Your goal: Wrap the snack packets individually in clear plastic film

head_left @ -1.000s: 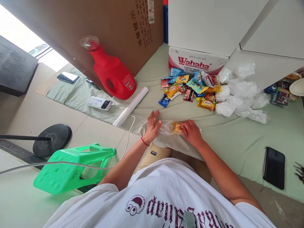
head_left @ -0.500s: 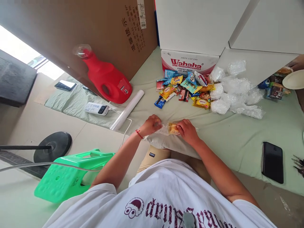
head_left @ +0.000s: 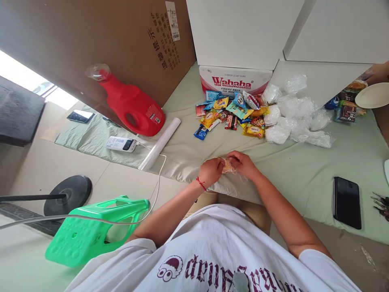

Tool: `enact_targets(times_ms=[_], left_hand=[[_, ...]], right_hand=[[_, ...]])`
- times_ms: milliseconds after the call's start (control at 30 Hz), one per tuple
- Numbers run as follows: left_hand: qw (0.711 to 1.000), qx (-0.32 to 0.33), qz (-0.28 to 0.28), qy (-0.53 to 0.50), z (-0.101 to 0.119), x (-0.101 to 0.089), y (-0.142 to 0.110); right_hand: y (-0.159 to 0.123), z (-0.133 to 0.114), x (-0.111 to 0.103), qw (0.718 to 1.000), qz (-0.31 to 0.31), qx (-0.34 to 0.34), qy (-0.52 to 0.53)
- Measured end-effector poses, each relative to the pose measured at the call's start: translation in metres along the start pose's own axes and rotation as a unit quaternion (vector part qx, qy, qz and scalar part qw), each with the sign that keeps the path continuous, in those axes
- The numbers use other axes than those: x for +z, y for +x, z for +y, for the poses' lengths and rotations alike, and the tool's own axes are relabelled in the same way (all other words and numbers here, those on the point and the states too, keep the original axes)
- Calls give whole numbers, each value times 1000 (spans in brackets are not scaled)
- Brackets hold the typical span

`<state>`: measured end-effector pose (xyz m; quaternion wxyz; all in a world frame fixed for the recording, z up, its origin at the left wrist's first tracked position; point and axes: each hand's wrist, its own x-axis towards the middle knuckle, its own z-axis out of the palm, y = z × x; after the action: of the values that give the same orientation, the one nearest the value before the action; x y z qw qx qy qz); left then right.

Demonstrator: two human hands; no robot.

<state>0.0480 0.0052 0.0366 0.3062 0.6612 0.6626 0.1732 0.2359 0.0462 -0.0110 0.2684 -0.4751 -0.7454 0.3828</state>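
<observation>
Between my hands, close to the near edge of the cloth-covered table, is a yellow-orange snack packet with clear plastic film around it. My left hand, a red string at its wrist, is closed on the packet's left end. From the right, my right hand has its fingers bent over the packet and its film; the fingertips are partly hidden. Beyond them lies a pile of colourful snack packets. To its right, several film-wrapped bundles are heaped together.
A roll of clear film lies left of my hands, near a white power bank with a cable. A red jug leans by a brown carton. The Wahaba-style printed box stands behind. A black phone lies right; a green stool is lower left.
My left hand has moved right, from the loose film onto the packet, bringing both hands close together. The film is now folded around the packet. The view has shifted slightly.
</observation>
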Motion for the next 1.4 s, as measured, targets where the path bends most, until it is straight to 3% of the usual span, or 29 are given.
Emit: enact_targets(times_ms=[67,133,233,300,433,567,667,800,933,1067,1133,1233,1333,1400], left_hand=[[999,-18,-16,38,3,-3,-2],[997,-39,-27,69,7,-6,-1],[993,-68,-20,93,13,-8,3],[992,-79,-20,96,15,-7,5],[992,-71,-37,95,15,-2,9],[994,-45,3,101,12,3,12],[991,-71,35,112,5,4,13],[990,-80,2,120,-3,4,12],[991,-64,17,115,0,7,8],[994,-38,-31,99,8,9,1],[997,-25,-24,72,10,12,-4],[990,72,101,73,13,22,-15],[942,237,208,119,16,38,-26],[914,330,190,136,18,49,-31]], right_hand=[[-1,7,-14,998,55,23,-7],[-7,13,-25,995,85,4,-57],[-20,17,-33,989,22,-23,-142],[-28,18,-35,988,-18,6,-155],[-29,25,-44,995,-26,99,-15],[-27,31,-50,981,49,169,81],[-31,30,-47,985,46,165,24],[-39,21,-36,987,-11,119,-110],[-50,1,-21,975,67,74,-196],[-61,-24,-2,975,51,87,-197],[-65,-32,7,982,46,121,-140],[-70,-38,20,976,63,194,72],[-75,-43,27,915,111,202,330],[-79,-45,25,862,125,184,456]])
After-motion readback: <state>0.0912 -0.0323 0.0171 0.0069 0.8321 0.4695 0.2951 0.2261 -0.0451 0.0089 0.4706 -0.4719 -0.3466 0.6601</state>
